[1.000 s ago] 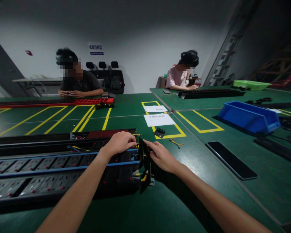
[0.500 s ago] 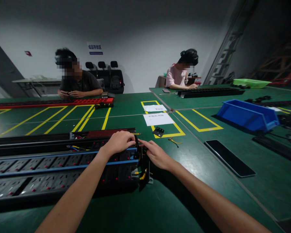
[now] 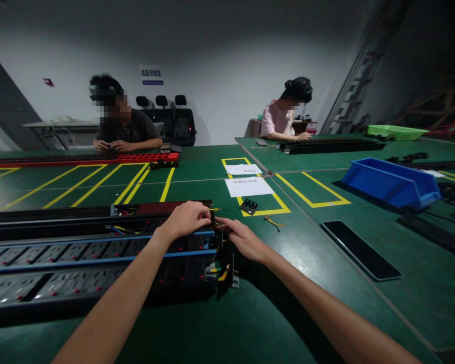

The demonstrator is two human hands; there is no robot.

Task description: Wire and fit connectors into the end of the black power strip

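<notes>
Long black socket strips (image 3: pixel 109 250) with red dots and blue edges lie side by side at the left. My left hand (image 3: pixel 187 217) rests over the right end of a rear strip, its fingers curled at a small black part there. Against the same end, from the right, is my right hand (image 3: pixel 244 237), its index finger stretched towards that part and the other fingers bent. What the fingertips grip is too small and dark to make out. Yellow and green wires (image 3: pixel 223 273) and a metal bracket (image 3: pixel 235 278) stick out at the end of the nearest strip.
A phone (image 3: pixel 360 250), a blue bin (image 3: pixel 390 183), paper sheets (image 3: pixel 249 187), a small black part (image 3: pixel 248 206) and a yellow wire (image 3: pixel 273 222) lie on the green table. Two people sit across it, by a red rail (image 3: pixel 136 158) and a black rail (image 3: pixel 333 146).
The view has shifted very slightly. Both hands stay at the strip end, with hardly any visible movement of the fingers.
</notes>
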